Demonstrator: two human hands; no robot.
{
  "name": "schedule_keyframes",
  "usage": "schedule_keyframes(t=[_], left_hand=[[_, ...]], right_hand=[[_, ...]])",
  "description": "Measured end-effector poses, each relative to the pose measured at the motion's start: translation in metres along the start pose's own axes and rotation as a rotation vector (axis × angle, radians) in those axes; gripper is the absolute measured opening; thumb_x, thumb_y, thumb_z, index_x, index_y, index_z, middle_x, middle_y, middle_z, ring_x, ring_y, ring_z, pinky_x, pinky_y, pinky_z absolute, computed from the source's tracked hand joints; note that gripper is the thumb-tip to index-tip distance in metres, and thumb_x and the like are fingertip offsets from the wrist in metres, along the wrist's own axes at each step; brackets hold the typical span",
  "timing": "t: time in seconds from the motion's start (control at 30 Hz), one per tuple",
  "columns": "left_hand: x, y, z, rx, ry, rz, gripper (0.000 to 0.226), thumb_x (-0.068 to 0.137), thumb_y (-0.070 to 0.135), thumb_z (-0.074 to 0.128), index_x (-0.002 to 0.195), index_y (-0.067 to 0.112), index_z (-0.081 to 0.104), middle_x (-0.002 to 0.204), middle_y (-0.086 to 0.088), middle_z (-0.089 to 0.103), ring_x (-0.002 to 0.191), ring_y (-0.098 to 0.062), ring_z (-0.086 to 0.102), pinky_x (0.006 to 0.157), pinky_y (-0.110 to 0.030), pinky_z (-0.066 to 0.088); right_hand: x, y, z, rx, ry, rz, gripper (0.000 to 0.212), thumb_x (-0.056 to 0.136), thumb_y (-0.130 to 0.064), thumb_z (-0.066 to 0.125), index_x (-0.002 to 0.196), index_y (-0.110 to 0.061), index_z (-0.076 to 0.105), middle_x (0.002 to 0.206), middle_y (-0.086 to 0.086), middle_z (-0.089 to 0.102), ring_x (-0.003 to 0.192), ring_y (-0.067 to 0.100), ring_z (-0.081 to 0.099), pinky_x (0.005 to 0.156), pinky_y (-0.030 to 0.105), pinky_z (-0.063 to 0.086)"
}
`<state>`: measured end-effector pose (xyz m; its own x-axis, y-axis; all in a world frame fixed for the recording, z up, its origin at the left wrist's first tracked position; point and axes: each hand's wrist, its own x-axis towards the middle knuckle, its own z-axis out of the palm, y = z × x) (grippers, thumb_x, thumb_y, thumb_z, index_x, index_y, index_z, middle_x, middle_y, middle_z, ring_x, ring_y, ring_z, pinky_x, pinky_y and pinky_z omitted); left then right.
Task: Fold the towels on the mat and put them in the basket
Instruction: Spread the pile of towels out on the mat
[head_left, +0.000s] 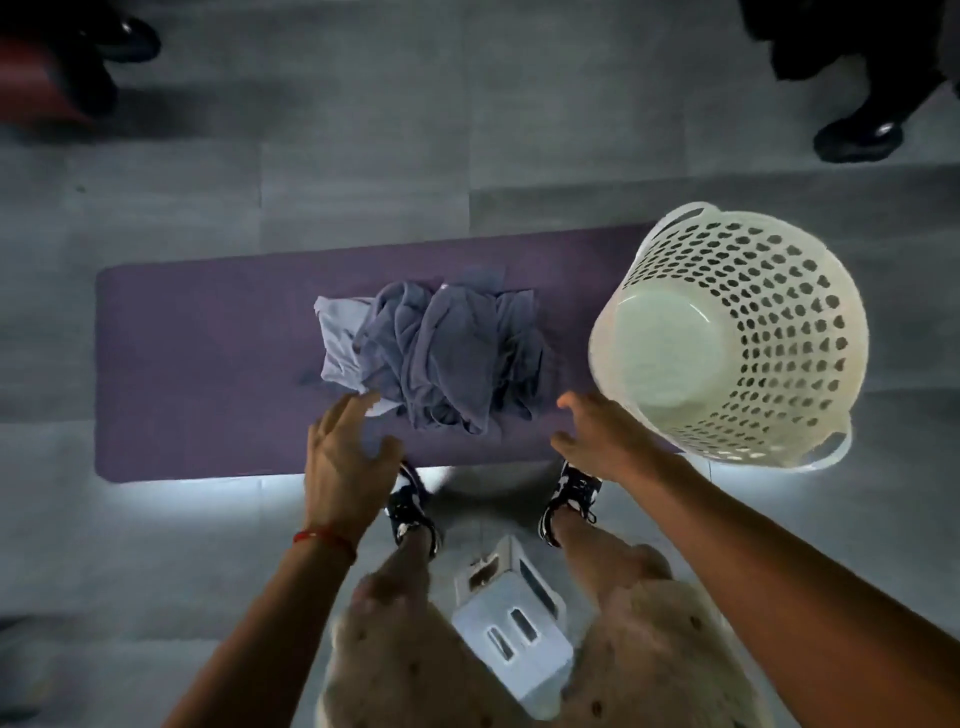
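The crumpled heap of blue-grey cloth towels (436, 353) lies mid-way along the long purple foam mat (208, 364), beside the white perforated plastic basket (737, 338). Both grips hover empty with spread fingers; the left hand (343, 457) is nearer the heap than the right hand (602, 431).

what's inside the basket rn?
Nothing visible: the white basket shows only its bare pale bottom. The towels sit crumpled on the purple mat. The basket's near wall hides part of its interior.
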<state>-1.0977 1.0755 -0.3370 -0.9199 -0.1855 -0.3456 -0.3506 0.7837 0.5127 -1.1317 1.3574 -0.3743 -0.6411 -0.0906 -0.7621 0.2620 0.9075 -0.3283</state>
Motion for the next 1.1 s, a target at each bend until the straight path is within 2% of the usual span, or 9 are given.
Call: schedule_keyframes(t=[0.23, 0.43, 0.53, 0.6, 0.7, 0.8, 0.87, 1.0, 1.1], left_hand=[[0.054, -0.086, 0.174, 0.053, -0.008, -0.039, 0.061, 0.079, 0.016, 0.07, 0.137, 0.024, 0.052, 0.143, -0.007, 0.049, 0.131, -0.032, 0.043, 0.107, -0.049, 0.04], [0.118, -0.176, 0.263, 0.381, -0.13, 0.129, 0.081, 0.079, 0.04, 0.071, 0.15, 0.035, 0.032, 0.161, -0.009, 0.02, 0.145, -0.035, 0.019, 0.11, -0.057, 0.035], [0.152, -0.205, 0.277, 0.495, -0.207, 0.226, 0.086, 0.074, 0.064, 0.054, 0.151, 0.041, 0.023, 0.161, -0.009, 0.017, 0.143, -0.033, 0.02, 0.107, -0.057, 0.038], [0.168, -0.22, 0.284, 0.554, -0.247, 0.228, 0.089, 0.075, 0.066, 0.053, 0.152, 0.044, 0.017, 0.162, -0.005, 0.009, 0.145, -0.03, 0.014, 0.108, -0.055, 0.037], [0.169, -0.239, 0.291, 0.72, -0.263, 0.292, 0.093, 0.079, 0.066, 0.055, 0.154, 0.043, 0.005, 0.162, -0.005, -0.002, 0.148, -0.029, 0.006, 0.112, -0.053, 0.032], [0.158, -0.252, 0.287, 0.828, -0.338, 0.28, 0.1, 0.08, 0.062, 0.057, 0.152, 0.046, -0.011, 0.162, -0.004, -0.014, 0.149, -0.032, -0.004, 0.115, -0.055, 0.025], [0.15, -0.253, 0.278, 0.829, -0.357, 0.266, 0.1, 0.082, 0.059, 0.059, 0.15, 0.049, -0.014, 0.161, -0.001, -0.017, 0.149, -0.032, -0.008, 0.116, -0.055, 0.022], [0.126, -0.243, 0.261, 0.758, -0.378, 0.244, 0.099, 0.082, 0.06, 0.062, 0.149, 0.052, -0.01, 0.162, -0.001, -0.015, 0.149, -0.031, -0.012, 0.115, -0.058, 0.022], [0.11, -0.235, 0.233, 0.662, -0.323, 0.218, 0.1, 0.079, 0.061, 0.066, 0.15, 0.054, -0.004, 0.164, -0.001, -0.011, 0.15, -0.031, -0.011, 0.115, -0.06, 0.022]], right_hand=[[0.155, 0.063, 0.117, 0.126, -0.04, -0.035, 0.055, 0.094, -0.035, 0.061, 0.144, -0.019, 0.044, 0.144, 0.008, 0.053, 0.13, 0.029, 0.051, 0.097, 0.036, 0.042], [0.284, 0.055, 0.218, 0.223, 0.047, -0.119, 0.079, 0.085, -0.044, 0.064, 0.15, -0.031, 0.021, 0.141, 0.015, 0.044, 0.125, 0.038, 0.05, 0.095, 0.049, 0.048], [0.326, 0.04, 0.249, 0.208, 0.146, -0.182, 0.074, 0.084, -0.043, 0.063, 0.145, -0.035, 0.022, 0.126, 0.018, 0.051, 0.106, 0.041, 0.058, 0.081, 0.043, 0.05], [0.343, 0.033, 0.266, 0.215, 0.232, -0.197, 0.062, 0.087, -0.042, 0.062, 0.138, -0.032, 0.027, 0.117, 0.018, 0.055, 0.097, 0.04, 0.06, 0.073, 0.038, 0.045], [0.353, 0.035, 0.292, 0.329, 0.373, -0.193, 0.05, 0.088, -0.031, 0.065, 0.127, -0.022, 0.036, 0.118, 0.019, 0.049, 0.094, 0.036, 0.057, 0.071, 0.035, 0.043], [0.36, 0.035, 0.309, 0.501, 0.424, -0.171, 0.055, 0.085, -0.025, 0.069, 0.129, -0.02, 0.036, 0.126, 0.018, 0.043, 0.096, 0.033, 0.055, 0.076, 0.039, 0.049], [0.365, 0.036, 0.315, 0.53, 0.409, -0.198, 0.059, 0.086, -0.02, 0.068, 0.135, -0.021, 0.034, 0.128, 0.019, 0.05, 0.102, 0.034, 0.055, 0.077, 0.037, 0.046], [0.361, 0.03, 0.304, 0.407, 0.308, -0.137, 0.048, 0.091, -0.013, 0.061, 0.134, -0.013, 0.041, 0.128, 0.019, 0.056, 0.11, 0.038, 0.058, 0.078, 0.035, 0.046], [0.339, 0.023, 0.277, 0.11, 0.319, -0.125, 0.024, 0.092, -0.013, 0.058, 0.114, -0.008, 0.051, 0.115, 0.018, 0.055, 0.107, 0.038, 0.058, 0.076, 0.032, 0.041]])
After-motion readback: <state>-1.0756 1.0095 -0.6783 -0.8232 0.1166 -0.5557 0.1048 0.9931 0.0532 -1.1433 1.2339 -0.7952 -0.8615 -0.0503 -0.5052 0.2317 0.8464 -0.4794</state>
